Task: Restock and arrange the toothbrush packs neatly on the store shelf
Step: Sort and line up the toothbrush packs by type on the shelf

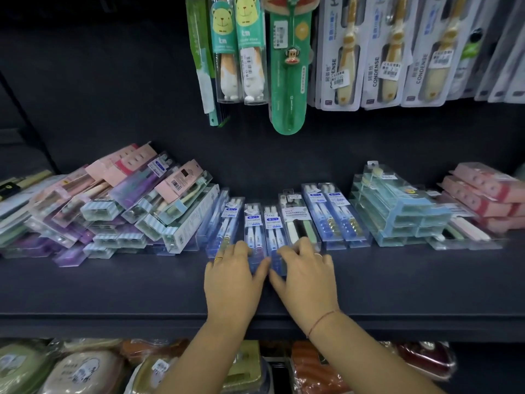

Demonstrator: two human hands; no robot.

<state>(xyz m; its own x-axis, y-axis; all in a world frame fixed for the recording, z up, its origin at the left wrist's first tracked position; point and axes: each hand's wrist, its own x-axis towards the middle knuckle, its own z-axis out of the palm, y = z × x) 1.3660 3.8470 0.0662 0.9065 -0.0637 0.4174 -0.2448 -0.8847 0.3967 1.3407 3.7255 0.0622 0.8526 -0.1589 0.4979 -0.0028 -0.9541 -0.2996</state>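
Left: tilted heap of pink and purple clear-plastic toothbrush packs [119,211] on dark grey store shelf [113,288], liable to slide into the row if jostled. Centre: left hand [231,277], fingers spread and gripping nothing, pressing near end of clear blue-labelled twin toothbrush pack [252,223]; right hand [305,277], likewise open-fingered, on neighbouring pack [272,223]. Risk: skew or overlap under uneven push. Right: stepped stack of pale-blue packs [397,211], close enough to catch a knock.

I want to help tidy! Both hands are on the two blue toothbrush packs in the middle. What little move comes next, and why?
Probably push the two blue packs back a little. The left hand and right hand rest on them, and their near ends stick out further toward the shelf edge than the neighbouring packs, so that should even the row.
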